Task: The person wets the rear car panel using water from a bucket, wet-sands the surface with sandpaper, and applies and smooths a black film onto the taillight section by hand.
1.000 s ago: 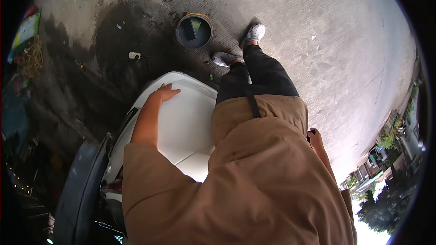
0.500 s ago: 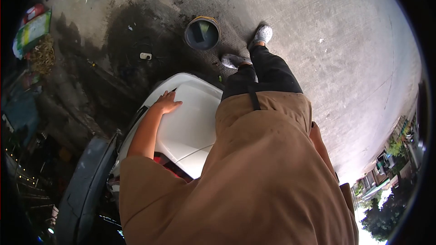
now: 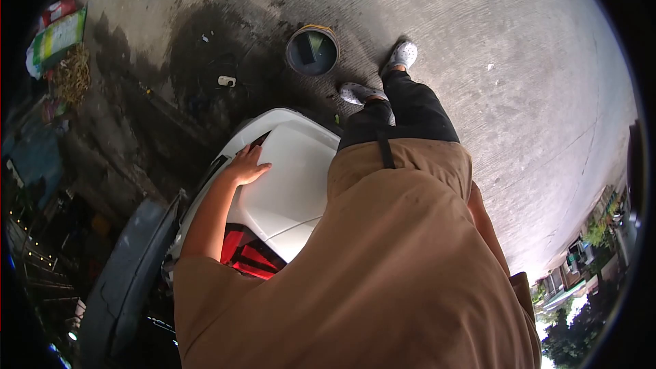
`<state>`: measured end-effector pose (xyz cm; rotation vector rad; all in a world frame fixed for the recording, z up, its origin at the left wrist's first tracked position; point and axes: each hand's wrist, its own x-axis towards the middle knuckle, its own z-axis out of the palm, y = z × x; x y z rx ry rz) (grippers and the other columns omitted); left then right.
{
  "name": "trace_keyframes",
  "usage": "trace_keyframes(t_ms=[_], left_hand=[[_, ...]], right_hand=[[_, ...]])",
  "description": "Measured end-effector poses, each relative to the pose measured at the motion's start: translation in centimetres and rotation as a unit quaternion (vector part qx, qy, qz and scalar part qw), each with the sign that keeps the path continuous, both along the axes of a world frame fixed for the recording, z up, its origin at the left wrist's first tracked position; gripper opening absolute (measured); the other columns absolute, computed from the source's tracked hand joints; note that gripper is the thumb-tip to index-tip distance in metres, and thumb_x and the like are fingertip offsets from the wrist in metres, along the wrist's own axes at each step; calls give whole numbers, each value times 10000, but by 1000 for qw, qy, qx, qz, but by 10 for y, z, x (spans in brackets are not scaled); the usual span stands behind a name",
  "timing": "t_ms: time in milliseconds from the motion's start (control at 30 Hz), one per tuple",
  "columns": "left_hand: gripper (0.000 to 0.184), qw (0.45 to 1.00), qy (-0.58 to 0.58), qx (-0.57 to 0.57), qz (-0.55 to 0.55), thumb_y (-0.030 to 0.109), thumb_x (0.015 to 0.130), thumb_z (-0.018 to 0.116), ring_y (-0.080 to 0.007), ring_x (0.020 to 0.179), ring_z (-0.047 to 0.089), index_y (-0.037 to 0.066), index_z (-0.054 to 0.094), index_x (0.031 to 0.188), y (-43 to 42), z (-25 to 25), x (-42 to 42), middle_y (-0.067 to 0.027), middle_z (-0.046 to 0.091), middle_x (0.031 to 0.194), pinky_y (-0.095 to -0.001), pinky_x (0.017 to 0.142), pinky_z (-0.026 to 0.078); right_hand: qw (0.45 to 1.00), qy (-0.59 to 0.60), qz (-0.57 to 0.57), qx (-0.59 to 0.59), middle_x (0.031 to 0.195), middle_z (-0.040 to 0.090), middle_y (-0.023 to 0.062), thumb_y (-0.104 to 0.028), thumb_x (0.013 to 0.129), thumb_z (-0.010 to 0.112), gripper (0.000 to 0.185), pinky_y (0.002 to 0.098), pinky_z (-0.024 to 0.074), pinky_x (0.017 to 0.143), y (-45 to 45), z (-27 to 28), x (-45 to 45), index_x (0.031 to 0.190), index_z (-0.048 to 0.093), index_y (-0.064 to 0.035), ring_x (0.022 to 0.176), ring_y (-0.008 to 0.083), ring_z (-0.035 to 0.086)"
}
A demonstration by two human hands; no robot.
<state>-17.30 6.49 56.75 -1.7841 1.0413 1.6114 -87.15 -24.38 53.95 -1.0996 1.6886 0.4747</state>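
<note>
My left hand (image 3: 247, 165) lies palm down on the white body panel (image 3: 290, 174) of a vehicle. Its fingers are spread and it grips nothing. The fingertips reach a dark slot with some red in it near the panel's edge. A red and black light (image 3: 251, 254) shows below my left forearm. On my right side, the forearm (image 3: 486, 222) hangs beside my hip, and the hand itself is hidden behind the brown shirt.
A bucket of dark water (image 3: 312, 50) stands on the concrete near my grey clogs (image 3: 403, 55). A small white object (image 3: 227, 81) lies on the wet ground. Colourful sacks (image 3: 58, 42) are at the far left, and a grey panel (image 3: 130, 266) stands beside the vehicle.
My left hand has shifted slightly on the panel, and its fingers now lie over the dark slot. More of the red light is uncovered below my arm. The view has moved a little.
</note>
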Motion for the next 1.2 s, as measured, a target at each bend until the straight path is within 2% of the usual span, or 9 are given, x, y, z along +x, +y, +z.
trace_keyframes(t_ms=[33,233,467,700,833,900,967,1067,1200], left_hand=[[822,1000,-3,1,-3,591,1012,454,-370,1561,135,12,261,1563,-2,-6,1,-157,260,1659,-488,1266,198],[827,998,15,56,-5,613,1013,432,-367,1562,134,11,270,1557,-31,-41,2,-142,230,1676,-494,1262,214],[851,997,25,68,3,580,1017,442,-349,1574,101,5,211,1600,-35,-93,3,-135,195,1692,-476,1276,161],[851,997,35,75,7,564,1017,431,-335,1578,83,4,185,1609,-30,-133,4,-140,189,1694,-462,1280,148],[848,995,34,94,13,562,1019,427,-314,1581,79,10,177,1612,-41,-141,3,-133,178,1698,-452,1285,139],[847,995,32,90,17,567,1022,422,-307,1582,80,15,173,1614,-42,-137,1,-132,181,1697,-450,1286,136],[843,996,30,89,8,569,1025,417,-302,1582,81,17,172,1615,-42,-125,2,-131,184,1696,-448,1287,133],[829,996,25,82,-1,546,1029,438,-307,1580,90,9,186,1608,-51,-106,2,-138,201,1689,-447,1286,143],[805,997,31,71,11,493,1026,498,-318,1575,111,-7,220,1593,-57,-76,6,-150,235,1676,-453,1281,164]], right_hand=[[999,-13,-47,8,1096,723,205,-223,923,605,369,395,524,853,2,-4,-2,1211,638,4,974,293,696],[995,68,63,25,1109,718,183,-215,924,602,393,371,531,843,-13,61,51,1253,633,-4,960,269,695],[992,124,10,23,1048,702,170,-181,887,545,467,356,530,816,10,54,-30,1302,593,27,912,263,681],[984,159,46,61,1110,702,187,-192,913,558,412,387,517,881,-18,59,7,1270,627,4,1001,281,670],[980,155,112,51,1100,712,184,-185,931,572,437,400,516,894,-49,22,-5,1332,602,-16,1014,301,671],[979,163,108,58,997,689,152,-149,923,591,456,357,555,687,-82,13,23,1362,579,-26,770,223,675],[983,150,84,68,928,662,125,-139,930,584,442,325,542,594,-118,-12,42,1360,577,-35,666,172,638],[981,111,153,34,909,654,112,-147,945,573,411,317,538,597,-176,-74,76,1341,582,-37,657,166,630],[979,55,194,32,851,644,76,-170,962,566,323,301,519,589,-244,-143,205,1253,611,-37,659,147,621]])
